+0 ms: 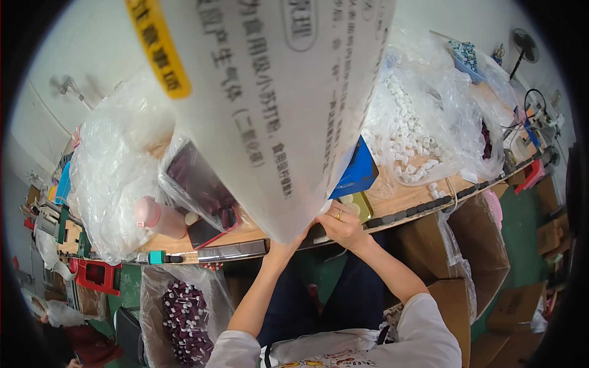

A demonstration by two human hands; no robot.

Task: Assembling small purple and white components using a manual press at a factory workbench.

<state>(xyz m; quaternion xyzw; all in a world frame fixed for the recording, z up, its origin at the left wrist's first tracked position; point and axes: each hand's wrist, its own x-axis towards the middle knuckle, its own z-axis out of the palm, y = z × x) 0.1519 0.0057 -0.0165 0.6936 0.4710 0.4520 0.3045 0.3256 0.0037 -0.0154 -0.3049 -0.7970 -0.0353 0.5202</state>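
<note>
A large white printed sheet [264, 122], blurred and very near the camera, narrows to a tip over the table edge and covers much of the middle. Behind that tip, my left hand [287, 246] shows only its wrist and lower part; its fingers are hidden. My right hand [345, 228], with a ring on a finger, is closed, fingertips pinched together at the sheet's lower edge. Something small and white seems to be at those fingertips, too small to name. Both hands meet close together at the front edge of the wooden table [245, 232].
On the left are a pink bottle [161, 218] and a bag of dark purple pieces [199, 178]. White caps [411, 132] lie in clear plastic at right, near a blue box [357, 175]. Below stand a lined box of purple tubes [186, 319] and a cardboard carton [472, 251].
</note>
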